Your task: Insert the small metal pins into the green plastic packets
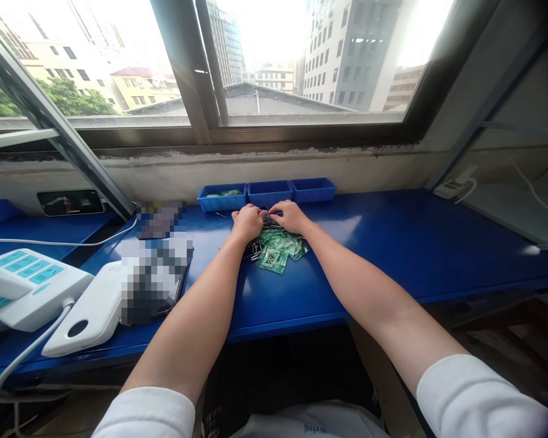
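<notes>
My left hand (248, 222) and my right hand (288, 216) meet over a pile in the middle of the blue table (369, 243). Both have their fingers bent and pinched close together; a small dark piece shows between them, too small to name. Under and around the fingers lie loose dark and silvery screw-like pieces (254, 250). Green-tinted clear plastic packets (274, 255) with thin pale pieces inside spread out just below the hands. One single thin piece (220, 214) lies apart, left of my left hand.
Behind the hands stand three joined blue bins (269, 191); the left one contains green packets (228, 193). At left are a white power bank (89, 310), a power strip (31, 292), cables and a propped phone (70, 202). A metal shelf frame rises on either side.
</notes>
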A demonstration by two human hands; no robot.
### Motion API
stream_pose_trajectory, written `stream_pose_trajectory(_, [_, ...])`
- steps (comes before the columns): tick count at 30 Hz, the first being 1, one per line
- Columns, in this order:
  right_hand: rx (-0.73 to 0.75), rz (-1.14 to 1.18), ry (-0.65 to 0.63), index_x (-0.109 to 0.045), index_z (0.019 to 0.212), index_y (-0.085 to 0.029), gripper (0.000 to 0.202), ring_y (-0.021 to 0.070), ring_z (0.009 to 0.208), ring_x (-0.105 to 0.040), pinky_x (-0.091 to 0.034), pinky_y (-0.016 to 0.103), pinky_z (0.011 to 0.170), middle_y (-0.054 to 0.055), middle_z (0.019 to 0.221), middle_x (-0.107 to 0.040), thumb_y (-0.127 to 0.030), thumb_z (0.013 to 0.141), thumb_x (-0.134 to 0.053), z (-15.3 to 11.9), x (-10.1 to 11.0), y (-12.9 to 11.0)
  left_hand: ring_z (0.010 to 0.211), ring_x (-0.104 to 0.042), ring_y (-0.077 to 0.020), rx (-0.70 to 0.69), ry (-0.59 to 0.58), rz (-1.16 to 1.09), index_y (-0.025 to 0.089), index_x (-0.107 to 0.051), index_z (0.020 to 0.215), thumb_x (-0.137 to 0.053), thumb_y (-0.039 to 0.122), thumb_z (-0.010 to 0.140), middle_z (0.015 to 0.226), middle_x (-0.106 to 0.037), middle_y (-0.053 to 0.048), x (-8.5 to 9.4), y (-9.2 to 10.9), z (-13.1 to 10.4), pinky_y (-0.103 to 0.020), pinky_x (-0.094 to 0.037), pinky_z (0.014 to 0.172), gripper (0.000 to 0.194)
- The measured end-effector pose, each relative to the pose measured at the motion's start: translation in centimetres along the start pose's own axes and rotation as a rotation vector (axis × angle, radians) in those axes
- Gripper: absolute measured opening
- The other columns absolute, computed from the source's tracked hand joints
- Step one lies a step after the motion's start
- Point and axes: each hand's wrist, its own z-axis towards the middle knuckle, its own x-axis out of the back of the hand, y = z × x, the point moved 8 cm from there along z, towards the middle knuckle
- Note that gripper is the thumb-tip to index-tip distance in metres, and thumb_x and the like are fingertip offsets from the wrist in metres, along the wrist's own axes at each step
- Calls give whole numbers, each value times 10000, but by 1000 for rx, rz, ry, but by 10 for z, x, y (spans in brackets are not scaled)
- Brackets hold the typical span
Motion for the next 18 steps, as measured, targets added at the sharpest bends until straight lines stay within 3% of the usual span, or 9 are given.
stream_pose_trajectory(6, [-45, 139, 6, -692, 813, -159, 132, 137, 711, -587, -402, 238, 654, 21, 774, -686, -234, 835, -586, 0, 0, 0, 1026, -571, -242, -17, 51, -48, 182, -637, 758, -361, 366, 926, 958, -664, -77, 6, 4, -1, -387, -352, 869, 372])
stream_pose_trajectory(13, [-89, 158, 69, -670, 751, -160, 208, 144, 694, -582, -398, 252, 641, 29, 736, -673, -278, 861, -538, 1, 6, 3, 904, -613, -194, -125, 145, -208, 203, -655, 870, -500, 295, 851, 916, -694, -34, 15, 11, -4, -312, -393, 819, 180])
stream_pose_trajectory(18, [-144, 510, 115, -666, 808, -156, 136, 137, 610, -584, -451, 252, 614, 2, 644, -647, -273, 763, -615, 3, 8, 11, 879, -621, -218, -69, 149, -192, 195, -666, 871, -458, 341, 884, 895, -704, -51, 14, 6, -2, -332, -396, 799, 254])
